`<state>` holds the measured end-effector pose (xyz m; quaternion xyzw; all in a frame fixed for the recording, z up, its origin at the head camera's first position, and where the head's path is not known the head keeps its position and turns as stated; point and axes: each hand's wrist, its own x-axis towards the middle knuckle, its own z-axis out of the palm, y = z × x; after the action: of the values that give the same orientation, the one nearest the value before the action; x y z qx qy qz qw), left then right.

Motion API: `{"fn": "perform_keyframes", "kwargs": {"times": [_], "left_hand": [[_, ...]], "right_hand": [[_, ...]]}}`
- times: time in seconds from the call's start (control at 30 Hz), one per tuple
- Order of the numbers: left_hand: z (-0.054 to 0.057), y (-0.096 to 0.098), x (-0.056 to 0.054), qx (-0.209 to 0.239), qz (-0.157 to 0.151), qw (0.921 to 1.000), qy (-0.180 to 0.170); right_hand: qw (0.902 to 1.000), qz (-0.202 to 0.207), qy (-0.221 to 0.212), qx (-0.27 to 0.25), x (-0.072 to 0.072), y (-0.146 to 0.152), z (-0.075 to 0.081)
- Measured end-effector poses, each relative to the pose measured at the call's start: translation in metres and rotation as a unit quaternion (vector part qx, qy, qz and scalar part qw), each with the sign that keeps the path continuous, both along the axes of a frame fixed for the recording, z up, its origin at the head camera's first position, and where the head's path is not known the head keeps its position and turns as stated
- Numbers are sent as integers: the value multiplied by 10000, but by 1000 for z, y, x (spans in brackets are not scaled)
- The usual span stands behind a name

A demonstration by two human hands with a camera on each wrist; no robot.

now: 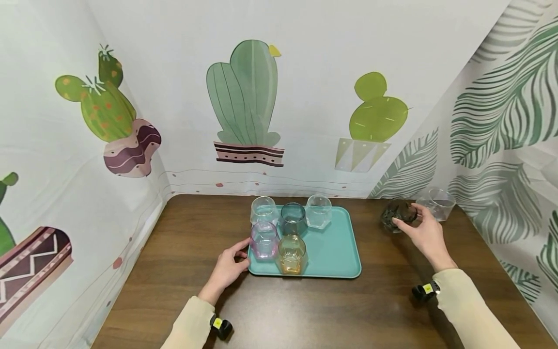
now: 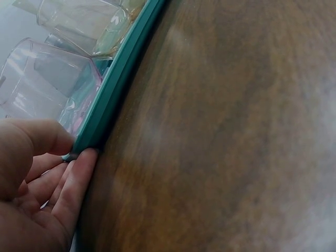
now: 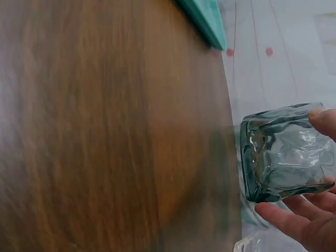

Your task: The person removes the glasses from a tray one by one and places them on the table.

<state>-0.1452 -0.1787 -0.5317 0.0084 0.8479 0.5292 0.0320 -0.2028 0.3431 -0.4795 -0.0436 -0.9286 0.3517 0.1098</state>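
My right hand (image 1: 427, 235) grips a dark grey glass (image 1: 394, 215) at the table's right side, thumb on one side and fingers on the other. In the right wrist view this glass (image 3: 286, 152) has a thick, squarish base. My left hand (image 1: 228, 266) holds the near left part of a turquoise tray (image 1: 335, 249); the left wrist view has the thumb and fingers at the tray's rim (image 2: 113, 92). On the tray stand a pink glass (image 1: 264, 242), an amber glass (image 1: 292, 254), a grey-blue glass (image 1: 293, 218) and two clear glasses, one left (image 1: 263, 211), one right (image 1: 319, 213).
Clear glassware (image 1: 442, 206) stands behind my right hand at the table's back right corner, partly hidden. The brown wooden table (image 1: 305, 310) meets a cactus-print wall covering (image 1: 305, 145) at the back. A leaf-print covering (image 1: 501, 184) borders the right side.
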Motion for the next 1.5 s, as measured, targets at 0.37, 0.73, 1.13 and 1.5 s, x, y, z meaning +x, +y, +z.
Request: {"fn": "perform_keyframes", "kwargs": {"times": [0.37,0.73,1.13,1.5], "left_hand": [[1,0,2,-32,-6,10000,-41],[4,1,3,-118,-26,9999,-1],[2,1,3,-356,-59,9991,234],[-1,-1,1,-350,-80,9990,264]], "right_hand": [[9991,-326,274,-1,-18,17,-8],[9988,-419,252,72,-33,26,-15],[9992,-275,217,168,-41,27,-20],[9990,-216,263,283,-41,26,-22]]}}
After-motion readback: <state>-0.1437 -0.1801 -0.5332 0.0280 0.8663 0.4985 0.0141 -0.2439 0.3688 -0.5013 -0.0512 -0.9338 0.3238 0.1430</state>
